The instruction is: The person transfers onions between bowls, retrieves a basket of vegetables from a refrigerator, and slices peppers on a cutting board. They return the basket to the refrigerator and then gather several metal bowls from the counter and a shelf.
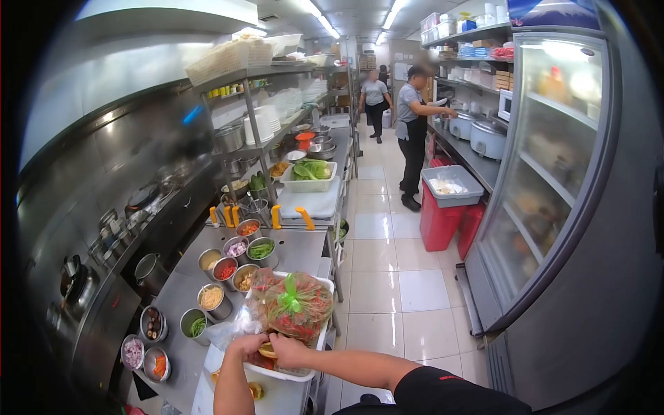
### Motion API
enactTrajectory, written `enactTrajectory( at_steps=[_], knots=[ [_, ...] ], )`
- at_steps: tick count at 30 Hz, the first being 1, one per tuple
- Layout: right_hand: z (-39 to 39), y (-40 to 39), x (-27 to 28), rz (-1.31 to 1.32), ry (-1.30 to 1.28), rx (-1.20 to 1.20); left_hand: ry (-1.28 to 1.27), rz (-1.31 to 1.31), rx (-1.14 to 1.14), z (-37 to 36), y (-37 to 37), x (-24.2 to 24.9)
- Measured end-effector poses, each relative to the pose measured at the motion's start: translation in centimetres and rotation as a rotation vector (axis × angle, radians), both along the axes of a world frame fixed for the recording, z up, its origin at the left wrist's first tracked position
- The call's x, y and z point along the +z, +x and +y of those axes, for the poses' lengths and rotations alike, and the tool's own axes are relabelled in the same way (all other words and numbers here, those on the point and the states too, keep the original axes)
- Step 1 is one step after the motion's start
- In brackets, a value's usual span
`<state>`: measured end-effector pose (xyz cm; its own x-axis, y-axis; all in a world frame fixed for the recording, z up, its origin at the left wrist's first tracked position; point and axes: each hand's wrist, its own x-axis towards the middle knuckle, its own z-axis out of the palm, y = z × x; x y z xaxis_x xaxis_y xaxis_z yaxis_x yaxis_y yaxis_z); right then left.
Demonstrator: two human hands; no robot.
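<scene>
My left hand point(247, 346) and my right hand point(289, 351) meet over the near end of a white plastic basket point(326, 339). Their fingers are closed around a curved yellow piece point(267, 351) that looks like bell pepper. In the basket, just beyond my hands, lies a clear plastic bag point(299, 312) of red and green vegetables, tied with a bright green knot. A crumpled clear bag point(236, 328) is beside my left hand. On the white cutting board point(277, 398) below sits another yellow pepper piece point(256, 391).
Metal containers of chopped vegetables point(214, 299) line the counter's left side. Beyond the yellow handles point(304, 218) stands a white tub of leafy greens point(311, 181). A tiled aisle point(373, 290) runs along the right, with a glass-door fridge point(546, 173). A co-worker point(413, 131) stands by the rice cookers.
</scene>
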<state>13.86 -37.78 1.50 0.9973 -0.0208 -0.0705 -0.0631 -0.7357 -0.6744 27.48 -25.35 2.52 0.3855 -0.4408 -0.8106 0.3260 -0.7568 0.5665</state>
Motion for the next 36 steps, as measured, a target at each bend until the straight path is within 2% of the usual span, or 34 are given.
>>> enactTrajectory(
  at_steps=[3,4,5,9,12,15,18,20,24,27,28,31,32,33,34,35,36],
  knots=[
    [0.2,-0.3,0.5,-0.016,0.066,-0.042,-0.029,0.098,-0.075,0.5,1.7,-2.4],
    [0.3,-0.2,0.1,-0.042,0.088,-0.057,-0.016,0.117,-0.087,0.1,1.0,-0.9],
    [0.3,0.4,-0.8,-0.078,0.107,-0.066,-0.011,0.019,-0.052,-0.2,-0.2,0.7],
    [0.1,0.8,-0.1,-0.08,0.346,-0.077,-0.087,-0.029,-0.034,0.1,-0.7,2.4],
    [-0.1,-0.5,3.3,0.076,0.58,-0.09,-0.085,-0.056,-0.011,0.1,-0.6,3.5],
    [0.3,1.7,-1.6,0.047,0.499,-0.119,0.162,-0.134,-0.042,-0.7,-0.6,3.2],
    [0.8,0.9,-0.4,0.192,0.167,-0.115,-0.029,-0.155,-0.12,-0.9,-1.5,1.8],
    [1.6,-1.2,0.9,0.055,-0.06,-0.095,0.033,0.009,-0.153,-1.3,-0.3,0.6],
    [1.4,0.2,1.4,0.243,0.081,-0.081,0.027,-0.022,-0.166,-1.5,-0.1,-0.4],
    [0.2,0.3,1.4,0.304,0.42,-0.094,0.03,-0.009,-0.133,-1.4,-0.3,-0.1],
    [0.5,0.6,-0.1,0.031,0.321,-0.123,0.021,-0.008,-0.14,-1.4,-0.2,0.1],
    [0.1,0.3,-0.1,-0.084,0.615,-0.174,-0.037,-0.062,-0.16,-1.0,-0.4,1.8],
    [0.5,0.6,-0.3,-0.142,0.675,-0.156,-0.041,-0.25,-0.226,-0.7,-1.4,4.2],
    [-0.2,0.2,2.3,-0.01,0.788,-0.068,-0.079,-0.239,-0.203,-0.2,1.3,0.2],
    [-0.1,-0.4,5.1,-0.06,0.571,-0.089,-0.086,-0.378,-0.309,-0.1,-0.7,5.0],
    [0.2,-1.2,7.9,-0.039,0.576,-0.073,-0.017,-0.429,-0.311,0.4,-2.2,8.3],
    [0.9,-1.3,9.1,0.066,0.677,-0.16,-0.036,-0.416,-0.25,1.3,-3.1,9.9]
  ],
)
